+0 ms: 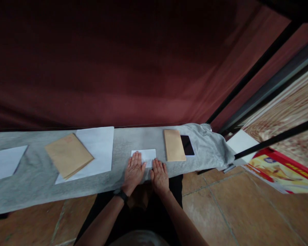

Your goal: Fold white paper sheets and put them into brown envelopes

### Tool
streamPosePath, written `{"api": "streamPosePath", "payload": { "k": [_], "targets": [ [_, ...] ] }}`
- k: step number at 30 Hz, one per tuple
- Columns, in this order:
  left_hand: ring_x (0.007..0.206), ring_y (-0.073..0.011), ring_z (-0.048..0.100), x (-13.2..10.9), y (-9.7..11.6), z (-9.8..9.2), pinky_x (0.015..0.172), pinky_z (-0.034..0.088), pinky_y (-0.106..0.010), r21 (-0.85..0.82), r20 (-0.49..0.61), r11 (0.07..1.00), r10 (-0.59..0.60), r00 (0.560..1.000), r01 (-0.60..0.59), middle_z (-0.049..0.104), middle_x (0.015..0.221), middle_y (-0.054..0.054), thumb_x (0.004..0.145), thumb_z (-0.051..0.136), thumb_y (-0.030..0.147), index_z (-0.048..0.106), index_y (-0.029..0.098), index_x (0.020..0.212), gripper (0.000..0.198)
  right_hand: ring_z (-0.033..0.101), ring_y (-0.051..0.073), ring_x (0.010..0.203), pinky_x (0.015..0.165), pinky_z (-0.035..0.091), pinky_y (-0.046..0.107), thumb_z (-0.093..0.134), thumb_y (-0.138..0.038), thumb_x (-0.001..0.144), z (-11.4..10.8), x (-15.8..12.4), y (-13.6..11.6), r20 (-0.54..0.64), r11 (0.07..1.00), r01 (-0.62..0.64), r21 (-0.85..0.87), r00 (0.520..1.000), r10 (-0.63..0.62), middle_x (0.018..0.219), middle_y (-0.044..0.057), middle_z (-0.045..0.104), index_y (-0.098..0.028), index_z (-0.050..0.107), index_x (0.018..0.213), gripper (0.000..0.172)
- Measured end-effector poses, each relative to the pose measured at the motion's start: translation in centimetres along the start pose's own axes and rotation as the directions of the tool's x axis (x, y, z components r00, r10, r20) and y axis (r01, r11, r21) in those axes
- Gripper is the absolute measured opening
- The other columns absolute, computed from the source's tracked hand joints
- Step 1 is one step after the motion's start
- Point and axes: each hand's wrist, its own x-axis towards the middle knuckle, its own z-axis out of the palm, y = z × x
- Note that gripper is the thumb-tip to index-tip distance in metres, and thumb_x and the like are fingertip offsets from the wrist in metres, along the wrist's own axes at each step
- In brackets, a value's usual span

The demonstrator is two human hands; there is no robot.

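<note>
A small white rectangle of paper (148,154), seemingly folded, lies flat on the grey cloth in front of me. My left hand (134,171) rests flat on its left part, fingers stretched out. At its right edge lies my right hand (159,176), also flat, the fingertips touching or just beside the paper. Just right of the hands is a brown envelope stack (175,146), which partly covers a dark phone (187,145). To the left, more brown envelopes (68,154) lie askew on large white sheets (102,148).
The grey cloth (41,194) covers a long narrow table and bunches at its right end. Another white sheet (5,162) lies far left. A dark red curtain (143,85) hangs behind. Black metal bars (256,70) and a colourful printed box (284,171) are at the right.
</note>
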Motion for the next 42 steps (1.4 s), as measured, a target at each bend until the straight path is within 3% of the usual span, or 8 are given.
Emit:
{"api": "streamPosePath", "payload": {
  "k": [8,14,18,21,32,38,42],
  "targets": [
    [0.149,-0.0332,0.035,-0.7,-1.4,-0.9,0.120,0.030,-0.052,0.065,-0.032,0.994,-0.091,0.995,0.093,0.039,0.157,-0.024,0.100,0.031,0.037,0.039,-0.001,0.151,0.064,0.044,0.026,0.142,0.123,0.023,0.045,0.040,-0.027,0.104,-0.4,0.1,-0.3,0.039,0.998,-0.044,0.040,0.998,0.043,0.153,0.011,0.049,-0.011,0.047,0.150,0.049],
    [0.149,-0.0334,0.033,-0.7,-1.3,-1.0,0.120,0.029,-0.052,0.080,-0.011,0.992,-0.092,0.996,0.093,0.037,0.159,-0.023,0.100,0.033,0.037,0.039,0.001,0.152,0.064,0.046,0.027,0.141,0.123,0.023,0.048,0.036,-0.031,0.105,-0.8,3.4,-1.8,0.082,0.988,-0.128,0.090,0.989,0.120,0.148,0.012,0.055,-0.011,0.057,0.142,0.046],
    [0.149,-0.0345,0.033,-0.7,-1.4,-0.9,0.119,0.029,-0.053,0.094,0.019,0.992,-0.090,0.996,0.088,0.034,0.161,-0.022,0.099,0.034,0.032,0.041,0.004,0.151,0.060,0.045,0.023,0.142,0.121,0.029,0.042,0.035,-0.035,0.107,0.1,6.3,-3.6,0.140,0.985,0.030,0.170,0.989,-0.054,0.153,0.010,0.049,-0.013,0.050,0.148,0.049],
    [0.150,-0.0337,0.032,-0.7,-1.5,-0.8,0.119,0.029,-0.054,0.090,0.024,0.993,-0.083,0.996,0.080,0.034,0.161,-0.021,0.097,0.033,0.026,0.041,0.006,0.152,0.059,0.043,0.023,0.144,0.121,0.030,0.042,0.035,-0.038,0.107,1.1,7.3,-4.1,0.160,0.982,0.082,0.172,0.981,-0.110,0.153,0.012,0.050,-0.012,0.049,0.148,0.051],
    [0.148,-0.0352,0.035,-0.6,-1.3,-0.9,0.120,0.028,-0.054,0.034,-0.017,0.995,-0.091,0.996,0.092,0.036,0.159,-0.023,0.099,0.036,0.036,0.041,0.004,0.152,0.062,0.038,0.026,0.147,0.121,0.025,0.045,0.033,-0.040,0.108,1.5,6.1,-0.3,0.130,0.999,-0.038,0.040,0.991,0.032,0.158,0.013,0.041,-0.011,0.041,0.153,0.055],
    [0.149,-0.0326,0.034,-0.7,-1.4,-0.9,0.121,0.024,-0.057,0.083,-0.006,0.990,-0.110,0.994,0.110,0.036,0.159,-0.020,0.099,0.034,0.036,0.040,0.007,0.153,0.061,0.037,0.027,0.147,0.121,0.025,0.045,0.036,-0.039,0.107,1.3,5.6,0.0,0.119,0.996,-0.093,-0.006,0.989,0.093,0.158,0.016,0.040,-0.009,0.036,0.155,0.057],
    [0.151,-0.0326,0.030,0.4,-0.3,-0.7,0.122,0.020,-0.060,0.066,-0.007,0.991,-0.119,0.993,0.119,0.042,0.156,-0.022,0.100,0.030,0.035,0.042,0.004,0.150,0.060,0.036,0.027,0.147,0.120,0.025,0.048,0.036,-0.037,0.106,1.2,5.5,-0.1,0.115,0.995,-0.099,0.012,0.989,0.097,0.158,0.017,0.040,-0.009,0.035,0.156,0.057]
  ]
}}
